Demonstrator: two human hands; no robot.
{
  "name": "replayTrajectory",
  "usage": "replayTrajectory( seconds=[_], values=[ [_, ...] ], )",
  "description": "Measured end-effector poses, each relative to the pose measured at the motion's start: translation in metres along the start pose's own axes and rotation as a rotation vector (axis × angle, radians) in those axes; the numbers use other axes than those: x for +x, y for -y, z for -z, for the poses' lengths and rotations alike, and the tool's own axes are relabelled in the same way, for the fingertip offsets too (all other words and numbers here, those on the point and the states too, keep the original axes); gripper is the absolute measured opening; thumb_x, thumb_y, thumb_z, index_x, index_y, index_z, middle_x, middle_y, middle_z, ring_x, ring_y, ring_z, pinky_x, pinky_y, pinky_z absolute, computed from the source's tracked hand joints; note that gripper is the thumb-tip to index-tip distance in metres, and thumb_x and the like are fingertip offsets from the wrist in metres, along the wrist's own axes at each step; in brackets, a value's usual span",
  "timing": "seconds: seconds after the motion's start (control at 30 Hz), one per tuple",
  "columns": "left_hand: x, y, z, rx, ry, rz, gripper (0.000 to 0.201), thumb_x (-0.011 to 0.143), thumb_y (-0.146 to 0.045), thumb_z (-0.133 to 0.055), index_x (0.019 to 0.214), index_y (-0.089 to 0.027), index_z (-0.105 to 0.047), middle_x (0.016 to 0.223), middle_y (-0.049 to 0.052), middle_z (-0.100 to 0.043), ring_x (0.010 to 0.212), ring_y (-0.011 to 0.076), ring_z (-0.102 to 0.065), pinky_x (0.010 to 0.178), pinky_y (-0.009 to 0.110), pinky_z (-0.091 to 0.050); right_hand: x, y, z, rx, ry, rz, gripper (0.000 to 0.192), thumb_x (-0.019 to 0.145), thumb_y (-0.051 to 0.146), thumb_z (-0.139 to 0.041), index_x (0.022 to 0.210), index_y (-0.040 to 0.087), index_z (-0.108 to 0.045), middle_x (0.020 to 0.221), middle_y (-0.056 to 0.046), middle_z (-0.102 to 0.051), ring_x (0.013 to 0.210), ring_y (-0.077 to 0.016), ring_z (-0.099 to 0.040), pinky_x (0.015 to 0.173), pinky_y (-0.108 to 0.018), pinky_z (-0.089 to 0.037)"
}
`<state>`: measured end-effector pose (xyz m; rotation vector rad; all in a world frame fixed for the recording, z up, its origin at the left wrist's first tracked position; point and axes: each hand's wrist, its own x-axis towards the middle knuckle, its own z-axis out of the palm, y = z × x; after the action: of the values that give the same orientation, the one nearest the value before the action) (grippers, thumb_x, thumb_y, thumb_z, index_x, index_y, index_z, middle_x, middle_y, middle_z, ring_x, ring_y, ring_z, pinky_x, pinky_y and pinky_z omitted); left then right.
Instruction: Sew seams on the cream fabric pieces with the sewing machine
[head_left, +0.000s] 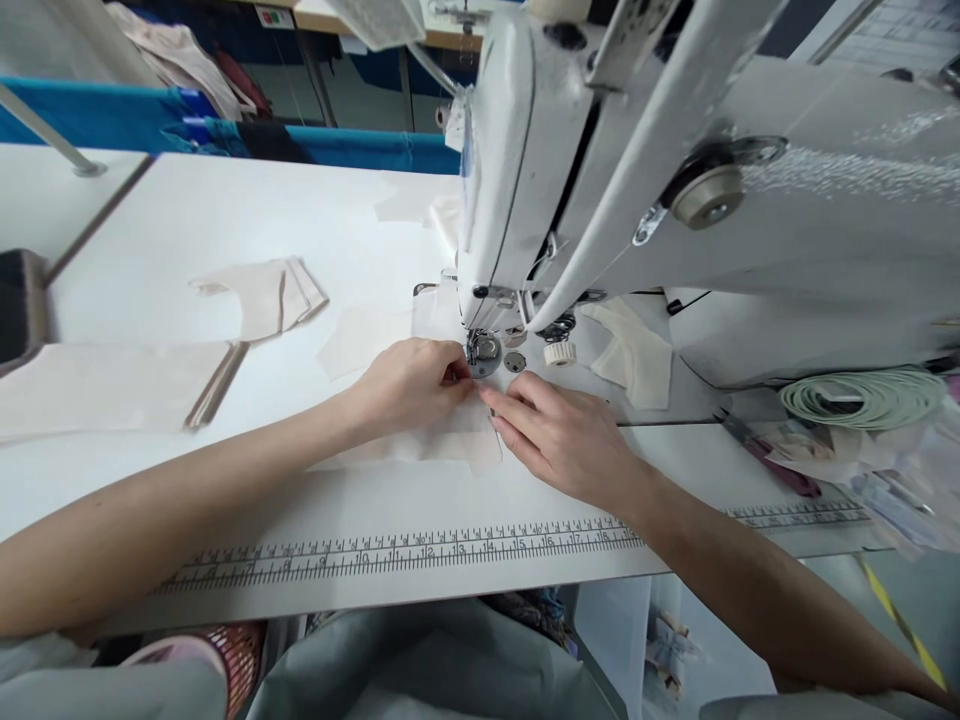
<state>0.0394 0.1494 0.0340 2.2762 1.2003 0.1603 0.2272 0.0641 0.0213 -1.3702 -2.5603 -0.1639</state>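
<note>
My left hand [420,385] is closed in a pinch on a thin, pale pink fabric piece [427,448], just left of the presser foot [474,347]. That piece lies flat on the white table, partly covered by the hand. My right hand [562,432] has its fingertips close together at the fabric's right edge, just in front of the round metal needle plate area [489,362]. The fingertips of both hands almost meet. Above them stands the white sewing machine head [510,150]. The exact contact at the fingertips is hard to make out.
Stacked pale fabric pieces [120,385] and curved cut pieces [262,295] lie to the left. Cream pieces [637,355] rest under the machine arm. At right are snips [772,455] and coiled pale green cord [862,400]. A ruler strip [427,552] runs along the front edge.
</note>
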Motion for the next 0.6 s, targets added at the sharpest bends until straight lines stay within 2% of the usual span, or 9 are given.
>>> replayTrajectory(
  seconds=[0.27, 0.4, 0.53, 0.6],
  values=[
    [0.001, -0.002, 0.0, 0.006, 0.009, 0.021, 0.016, 0.081, -0.029, -0.054, 0.079, -0.017, -0.064, 0.065, 0.0, -0.064, 0.057, 0.0136, -0.056, 0.057, 0.024, -0.04, 0.002, 0.007, 0.003, -0.134, 0.091, 0.007, 0.033, 0.1, 0.029, -0.04, 0.119, 0.017, -0.063, 0.089, -0.005, -0.061, 0.063, -0.0115, -0.05, 0.055, -0.027, -0.035],
    [0.0, -0.003, 0.005, 0.023, 0.035, -0.004, 0.018, 0.082, -0.026, -0.05, 0.083, -0.017, -0.065, 0.071, 0.002, -0.066, 0.062, 0.0143, -0.058, 0.059, 0.024, -0.04, 0.003, 0.008, 0.003, -0.141, 0.102, -0.002, 0.032, 0.099, 0.029, -0.042, 0.118, 0.017, -0.063, 0.089, -0.004, -0.06, 0.062, -0.0115, -0.05, 0.053, -0.028, -0.035],
    [-0.005, 0.008, 0.025, -0.01, 0.196, -0.063, 0.03, 0.083, -0.039, -0.05, 0.1, -0.018, -0.064, 0.082, 0.003, -0.068, 0.067, 0.0143, -0.061, 0.058, 0.022, -0.041, 0.003, 0.007, 0.002, -0.124, 0.078, 0.027, 0.032, 0.099, 0.028, -0.043, 0.121, 0.016, -0.062, 0.089, -0.004, -0.06, 0.063, -0.0113, -0.052, 0.054, -0.028, -0.036],
    [-0.011, 0.018, 0.039, -0.005, 0.293, -0.035, 0.038, 0.082, -0.046, -0.052, 0.108, -0.02, -0.062, 0.089, 0.004, -0.069, 0.067, 0.0137, -0.062, 0.056, 0.021, -0.04, 0.003, 0.007, 0.001, -0.134, 0.046, 0.036, 0.032, 0.099, 0.028, -0.043, 0.123, 0.015, -0.061, 0.089, -0.004, -0.06, 0.063, -0.0113, -0.053, 0.054, -0.028, -0.036]
  ],
)
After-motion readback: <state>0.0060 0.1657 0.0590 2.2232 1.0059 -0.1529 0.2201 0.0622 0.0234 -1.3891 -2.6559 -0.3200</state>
